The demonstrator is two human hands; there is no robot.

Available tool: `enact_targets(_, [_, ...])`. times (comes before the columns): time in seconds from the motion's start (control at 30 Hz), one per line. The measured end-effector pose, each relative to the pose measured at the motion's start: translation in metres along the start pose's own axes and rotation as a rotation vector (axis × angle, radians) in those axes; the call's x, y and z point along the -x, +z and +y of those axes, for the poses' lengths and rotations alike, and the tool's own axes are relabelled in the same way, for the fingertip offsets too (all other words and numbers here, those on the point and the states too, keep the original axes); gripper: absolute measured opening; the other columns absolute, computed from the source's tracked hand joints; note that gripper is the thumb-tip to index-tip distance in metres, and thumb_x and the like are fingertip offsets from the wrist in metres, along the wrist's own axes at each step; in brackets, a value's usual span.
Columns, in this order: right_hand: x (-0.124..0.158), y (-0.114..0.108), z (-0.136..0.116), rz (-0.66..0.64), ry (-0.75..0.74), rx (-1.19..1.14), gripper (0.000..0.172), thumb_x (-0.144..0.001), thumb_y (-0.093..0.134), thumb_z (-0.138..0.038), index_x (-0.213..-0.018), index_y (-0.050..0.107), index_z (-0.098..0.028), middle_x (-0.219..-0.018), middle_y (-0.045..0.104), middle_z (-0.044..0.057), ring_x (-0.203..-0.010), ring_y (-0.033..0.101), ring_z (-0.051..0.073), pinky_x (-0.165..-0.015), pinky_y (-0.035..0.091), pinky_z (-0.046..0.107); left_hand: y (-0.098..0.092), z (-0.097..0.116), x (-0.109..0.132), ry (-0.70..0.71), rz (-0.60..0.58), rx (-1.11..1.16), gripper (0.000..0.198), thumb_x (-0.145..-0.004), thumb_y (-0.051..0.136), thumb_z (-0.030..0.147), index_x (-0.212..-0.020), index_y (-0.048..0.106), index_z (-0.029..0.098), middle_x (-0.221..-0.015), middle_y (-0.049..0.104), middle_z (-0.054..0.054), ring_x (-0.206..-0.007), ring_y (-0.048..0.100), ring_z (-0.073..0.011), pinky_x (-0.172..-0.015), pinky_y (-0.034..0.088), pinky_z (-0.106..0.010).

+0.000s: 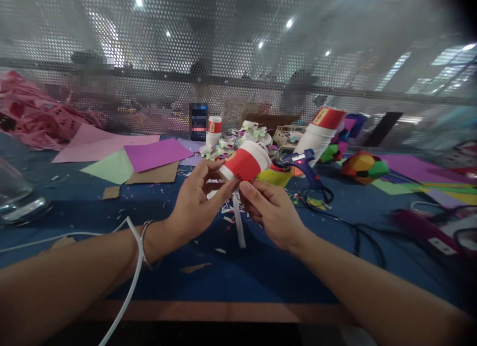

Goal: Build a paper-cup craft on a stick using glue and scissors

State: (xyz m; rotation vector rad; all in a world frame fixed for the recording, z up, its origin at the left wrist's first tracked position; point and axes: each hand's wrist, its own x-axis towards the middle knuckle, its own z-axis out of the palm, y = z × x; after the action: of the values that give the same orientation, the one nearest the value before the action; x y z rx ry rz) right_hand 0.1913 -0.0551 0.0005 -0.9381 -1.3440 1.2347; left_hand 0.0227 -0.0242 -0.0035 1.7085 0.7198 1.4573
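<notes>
My left hand (197,202) is closed around a red and white paper cup (246,162), which is tilted on its side above the table. The thumb presses the cup from below, and the other fingers go behind it. Against the cup's lower side, my right hand (274,209) is closed in a pinch, thumb against bent fingers. What sits in that pinch is hidden. A narrow whitish strip (239,224) shows between the two hands; I cannot tell whether it is held or lies on the table. Paper scraps (228,207) are scattered behind the hands.
A dark blue glue gun (303,162) with a black cable stands right of the cup. Behind are stacked paper cups (316,137), another cup (214,129) and a phone (198,121). Coloured sheets (158,154) lie left. A white cable (134,266) crosses my left forearm; a purple power strip (428,231) lies right.
</notes>
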Motion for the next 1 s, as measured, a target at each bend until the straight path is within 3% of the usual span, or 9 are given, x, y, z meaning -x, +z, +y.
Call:
enact_targets(0.23, [-0.0008, 0.0009, 0.0000, 0.009, -0.017, 0.005, 0.046, -0.088, 0.073, -0.055, -0.068, 0.056, -0.017, -0.056, 0.037, -0.008, -0.045, 0.026, 0.003, -0.039, 0.015, 0.020, 0.0011, -0.0017, 0.0014, 0.008, 0.011, -0.038, 0.027, -0.089, 0.074, 0.027, -0.109, 0.059, 0.018, -0.103, 0.069, -0.006, -0.086, 0.069, -0.0143, -0.078, 0.063, -0.026])
enact_targets(0.5, [-0.0026, -0.0005, -0.0037, 0.045, -0.005, 0.008, 0.045, -0.087, 0.074, -0.056, -0.069, 0.061, -0.017, -0.057, 0.042, -0.006, -0.046, 0.030, 0.004, -0.040, 0.016, 0.021, 0.0031, -0.0010, -0.0022, -0.143, -0.021, 0.295, 0.030, -0.093, 0.070, 0.036, -0.117, 0.057, 0.023, -0.105, 0.065, -0.004, -0.093, 0.070, -0.0176, -0.086, 0.066, -0.036])
enact_targets(1.0, [0.0013, -0.0007, -0.0013, 0.020, -0.005, 0.095, 0.050, -0.089, 0.069, -0.061, -0.065, 0.055, -0.018, -0.053, 0.038, -0.007, -0.044, 0.027, 0.005, -0.040, 0.017, 0.024, 0.0023, 0.0037, 0.0029, -0.124, -0.022, 0.197, 0.022, -0.093, 0.069, 0.036, -0.106, 0.057, 0.022, -0.101, 0.067, -0.004, -0.086, 0.070, -0.0163, -0.084, 0.064, -0.034])
